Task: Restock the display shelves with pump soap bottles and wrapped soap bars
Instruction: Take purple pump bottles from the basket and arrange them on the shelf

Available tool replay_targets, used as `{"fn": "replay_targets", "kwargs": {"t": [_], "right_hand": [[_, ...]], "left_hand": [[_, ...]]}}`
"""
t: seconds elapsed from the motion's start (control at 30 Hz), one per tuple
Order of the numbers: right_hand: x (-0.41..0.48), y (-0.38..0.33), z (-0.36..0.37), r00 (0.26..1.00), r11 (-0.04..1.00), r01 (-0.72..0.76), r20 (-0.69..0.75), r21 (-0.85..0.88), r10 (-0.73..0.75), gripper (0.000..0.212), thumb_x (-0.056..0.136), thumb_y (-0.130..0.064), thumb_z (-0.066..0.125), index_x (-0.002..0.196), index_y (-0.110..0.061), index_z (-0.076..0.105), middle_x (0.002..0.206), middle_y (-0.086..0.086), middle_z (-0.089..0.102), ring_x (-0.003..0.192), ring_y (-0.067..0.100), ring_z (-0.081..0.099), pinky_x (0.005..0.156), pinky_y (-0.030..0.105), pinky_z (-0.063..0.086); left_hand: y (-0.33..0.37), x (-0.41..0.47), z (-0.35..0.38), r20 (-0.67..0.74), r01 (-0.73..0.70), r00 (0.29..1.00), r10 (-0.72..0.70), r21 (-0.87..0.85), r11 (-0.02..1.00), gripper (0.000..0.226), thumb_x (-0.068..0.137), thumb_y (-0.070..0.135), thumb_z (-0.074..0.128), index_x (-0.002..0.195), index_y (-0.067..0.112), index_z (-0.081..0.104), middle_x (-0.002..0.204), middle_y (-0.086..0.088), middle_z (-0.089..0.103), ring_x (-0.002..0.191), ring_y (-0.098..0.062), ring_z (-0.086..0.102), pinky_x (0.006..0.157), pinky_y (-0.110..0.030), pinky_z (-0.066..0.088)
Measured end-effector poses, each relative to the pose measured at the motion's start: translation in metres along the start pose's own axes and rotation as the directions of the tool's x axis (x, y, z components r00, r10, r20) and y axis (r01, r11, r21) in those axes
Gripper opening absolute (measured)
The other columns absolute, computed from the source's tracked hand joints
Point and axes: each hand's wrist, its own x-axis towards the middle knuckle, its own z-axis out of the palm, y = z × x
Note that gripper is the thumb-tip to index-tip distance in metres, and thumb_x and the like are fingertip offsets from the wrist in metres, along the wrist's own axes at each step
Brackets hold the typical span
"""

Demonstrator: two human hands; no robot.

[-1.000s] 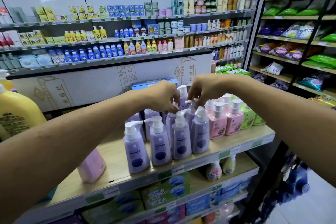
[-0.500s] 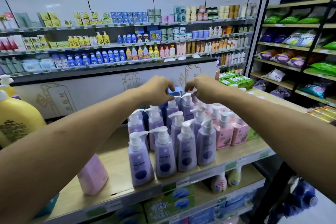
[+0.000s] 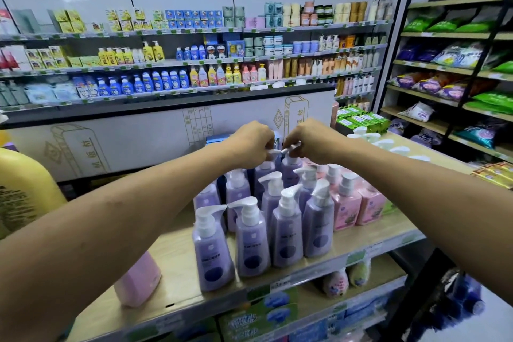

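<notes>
Rows of lilac plastic pump bottles (image 3: 287, 233) already line the pale wooden shelf (image 3: 177, 266); left hand (image 3: 251, 144) and right hand (image 3: 315, 141) each pinch a back-row white nozzle (image 3: 273, 151) (bare space remains leftward).

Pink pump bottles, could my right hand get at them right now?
Probably yes: the pink pump bottles stand uncovered just below the right hand, though it's pinching a purple bottle's pump.
</notes>
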Motion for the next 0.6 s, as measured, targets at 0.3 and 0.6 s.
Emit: {"fn": "replay_targets", "kwargs": {"t": [0.3,0.6], "right_hand": [[-0.018,-0.008,-0.018,0.991,1.000,0.012,0.133,0.029,-0.016,0.025,0.087,-0.004,0.070,0.110,-0.011,0.075,0.094,0.009,0.074,0.082,0.021,0.071,0.080,0.033,0.057],[-0.019,-0.011,-0.023,0.978,1.000,0.017,0.207,-0.026,-0.011,0.025,0.088,-0.017,0.074,0.113,-0.017,0.075,0.095,0.006,0.074,0.081,0.022,0.061,0.070,0.024,0.043]], "left_hand": [[0.013,-0.011,-0.006,0.023,-0.021,0.999,0.022,-0.056,0.998,0.018,0.082,0.026,0.080,0.093,0.014,0.073,0.089,-0.002,0.069,0.085,-0.023,0.065,0.079,-0.036,0.056],[0.011,-0.018,-0.007,0.019,-0.021,1.000,0.024,-0.115,0.993,0.022,0.080,0.025,0.081,0.094,0.011,0.073,0.091,-0.005,0.073,0.085,-0.022,0.067,0.082,-0.038,0.057]]}}
